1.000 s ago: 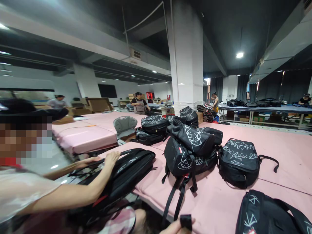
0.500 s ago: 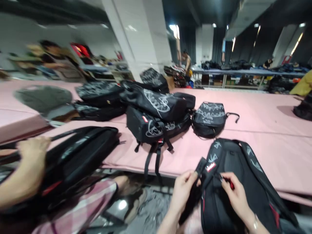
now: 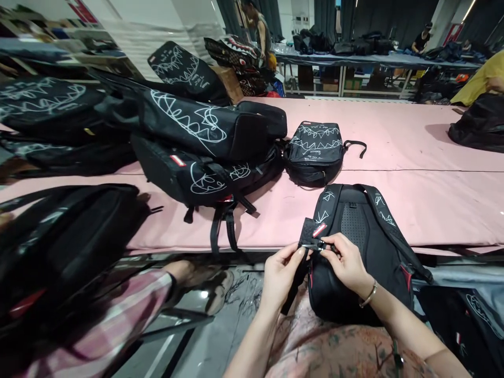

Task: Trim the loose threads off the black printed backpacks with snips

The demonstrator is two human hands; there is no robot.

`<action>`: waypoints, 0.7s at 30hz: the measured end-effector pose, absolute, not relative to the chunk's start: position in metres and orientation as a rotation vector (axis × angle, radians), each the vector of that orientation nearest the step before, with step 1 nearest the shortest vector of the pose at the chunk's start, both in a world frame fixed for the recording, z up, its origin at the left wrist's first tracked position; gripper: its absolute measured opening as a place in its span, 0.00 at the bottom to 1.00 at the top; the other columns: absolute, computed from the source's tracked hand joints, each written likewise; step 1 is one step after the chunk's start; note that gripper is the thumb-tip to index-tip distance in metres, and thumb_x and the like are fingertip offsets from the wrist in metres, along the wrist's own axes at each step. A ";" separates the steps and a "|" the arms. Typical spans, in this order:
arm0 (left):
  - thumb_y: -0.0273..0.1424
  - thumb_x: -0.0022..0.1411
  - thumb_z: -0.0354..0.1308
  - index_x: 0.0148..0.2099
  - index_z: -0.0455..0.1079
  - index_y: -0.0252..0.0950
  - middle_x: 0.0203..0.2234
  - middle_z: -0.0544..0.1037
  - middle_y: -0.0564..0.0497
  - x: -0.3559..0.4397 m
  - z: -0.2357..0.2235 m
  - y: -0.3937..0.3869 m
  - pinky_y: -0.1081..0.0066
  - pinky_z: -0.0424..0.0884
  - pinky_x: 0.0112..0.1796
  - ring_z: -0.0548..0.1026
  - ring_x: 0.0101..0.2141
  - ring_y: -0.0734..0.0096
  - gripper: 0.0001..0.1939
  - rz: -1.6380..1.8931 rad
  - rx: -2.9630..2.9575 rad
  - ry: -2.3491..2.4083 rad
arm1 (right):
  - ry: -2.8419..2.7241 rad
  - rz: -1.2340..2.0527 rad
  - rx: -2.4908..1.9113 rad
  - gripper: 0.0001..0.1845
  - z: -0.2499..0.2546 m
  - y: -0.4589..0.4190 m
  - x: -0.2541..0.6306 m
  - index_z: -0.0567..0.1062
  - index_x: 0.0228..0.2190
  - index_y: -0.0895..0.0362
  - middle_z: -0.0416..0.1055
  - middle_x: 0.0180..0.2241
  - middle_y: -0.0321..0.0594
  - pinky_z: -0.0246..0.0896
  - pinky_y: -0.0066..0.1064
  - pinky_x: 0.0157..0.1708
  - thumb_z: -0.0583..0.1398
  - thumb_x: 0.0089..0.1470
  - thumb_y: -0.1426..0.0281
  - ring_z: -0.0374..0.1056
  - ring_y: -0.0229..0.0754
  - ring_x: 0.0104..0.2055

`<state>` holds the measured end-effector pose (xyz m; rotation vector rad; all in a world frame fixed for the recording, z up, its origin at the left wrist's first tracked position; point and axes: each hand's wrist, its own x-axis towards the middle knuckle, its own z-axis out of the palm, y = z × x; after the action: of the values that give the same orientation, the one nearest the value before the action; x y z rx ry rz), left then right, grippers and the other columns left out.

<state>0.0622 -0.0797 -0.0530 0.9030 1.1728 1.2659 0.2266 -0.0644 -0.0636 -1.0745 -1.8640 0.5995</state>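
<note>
A black backpack leans on the table's near edge in front of me, its back panel and printed shoulder straps facing up. My left hand pinches the lower end of its left shoulder strap, near a red and white label. Close beside it, my right hand is closed with fingertips at the strap. A small dark piece with a thin metal tip shows between both hands; its exact kind is too small to tell.
A pink-covered table carries stacked black backpacks and a small printed bag. At left, a seated person in a plaid garment has another black backpack. More printed bags lie low at right. Others work farther back.
My view has turned right and down. My right hand has moved from the backpack's middle to the strap end, meeting my left hand there. The left hand keeps the strap.
</note>
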 end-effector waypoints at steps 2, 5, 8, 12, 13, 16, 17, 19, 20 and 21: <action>0.36 0.50 0.63 0.38 0.75 0.33 0.31 0.77 0.51 0.064 -0.056 -0.080 0.80 0.68 0.35 0.72 0.31 0.77 0.14 1.268 0.928 1.162 | -1.893 0.533 -1.060 0.09 -0.063 -0.064 0.225 0.70 0.39 0.60 0.67 0.32 0.40 0.57 0.28 0.35 0.54 0.57 0.71 0.62 0.36 0.34; 0.36 0.51 0.62 0.39 0.75 0.34 0.31 0.77 0.51 0.065 -0.059 -0.082 0.79 0.68 0.35 0.72 0.31 0.77 0.14 1.251 0.972 1.166 | -1.932 0.402 -1.051 0.08 -0.064 -0.064 0.224 0.70 0.38 0.61 0.68 0.33 0.41 0.57 0.30 0.36 0.53 0.58 0.72 0.63 0.38 0.36; 0.37 0.51 0.62 0.40 0.75 0.32 0.30 0.77 0.50 0.065 -0.061 -0.083 0.78 0.68 0.35 0.72 0.31 0.75 0.16 1.212 0.969 1.180 | -1.919 0.372 -1.058 0.07 -0.064 -0.065 0.225 0.70 0.36 0.60 0.69 0.33 0.40 0.56 0.30 0.37 0.53 0.58 0.73 0.63 0.38 0.36; 0.38 0.51 0.63 0.40 0.74 0.30 0.31 0.76 0.48 0.066 -0.062 -0.083 0.76 0.68 0.36 0.72 0.32 0.74 0.18 1.192 0.922 1.201 | -1.825 0.495 -1.064 0.07 -0.065 -0.067 0.227 0.70 0.37 0.59 0.68 0.32 0.39 0.56 0.28 0.35 0.53 0.57 0.73 0.63 0.36 0.35; 0.38 0.51 0.62 0.40 0.73 0.30 0.32 0.76 0.47 0.066 -0.062 -0.083 0.76 0.68 0.37 0.72 0.32 0.73 0.18 1.188 0.937 1.201 | -1.822 0.525 -1.059 0.07 -0.066 -0.068 0.227 0.70 0.38 0.59 0.67 0.32 0.39 0.56 0.27 0.35 0.54 0.57 0.73 0.63 0.36 0.34; 0.38 0.52 0.62 0.39 0.73 0.28 0.31 0.76 0.47 0.066 -0.062 -0.083 0.76 0.67 0.37 0.71 0.32 0.74 0.18 1.151 0.989 1.186 | -1.874 0.554 -1.041 0.07 -0.068 -0.069 0.229 0.70 0.37 0.59 0.67 0.32 0.39 0.56 0.28 0.35 0.53 0.58 0.72 0.62 0.36 0.35; 0.38 0.52 0.61 0.39 0.72 0.28 0.30 0.75 0.47 0.067 -0.062 -0.083 0.76 0.67 0.36 0.71 0.32 0.75 0.17 1.136 0.988 1.175 | -1.882 0.556 -1.035 0.07 -0.069 -0.069 0.230 0.70 0.36 0.58 0.67 0.32 0.39 0.56 0.29 0.36 0.53 0.58 0.72 0.62 0.36 0.35; 0.38 0.52 0.62 0.38 0.71 0.28 0.27 0.74 0.49 0.068 -0.060 -0.084 0.78 0.66 0.33 0.69 0.29 0.78 0.17 1.140 0.929 1.144 | -1.799 0.620 -1.029 0.07 -0.071 -0.068 0.231 0.71 0.36 0.57 0.68 0.32 0.38 0.56 0.27 0.35 0.52 0.58 0.71 0.63 0.35 0.35; 0.38 0.52 0.62 0.38 0.70 0.28 0.26 0.73 0.50 0.069 -0.058 -0.084 0.78 0.65 0.32 0.68 0.27 0.79 0.17 1.159 0.871 1.108 | -1.713 0.692 -1.024 0.07 -0.072 -0.067 0.231 0.70 0.36 0.57 0.68 0.32 0.38 0.57 0.26 0.34 0.53 0.59 0.70 0.63 0.34 0.34; 0.38 0.51 0.63 0.37 0.69 0.28 0.25 0.72 0.51 0.070 -0.057 -0.085 0.79 0.64 0.30 0.67 0.25 0.81 0.18 1.180 0.797 1.055 | -1.611 0.791 -1.007 0.08 -0.073 -0.066 0.230 0.70 0.37 0.56 0.68 0.33 0.38 0.58 0.25 0.34 0.53 0.58 0.67 0.63 0.34 0.34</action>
<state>0.0700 -0.0845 -0.0570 0.7973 1.0552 1.1802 0.2298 -0.0665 -0.0730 -1.0073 -1.6109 0.7912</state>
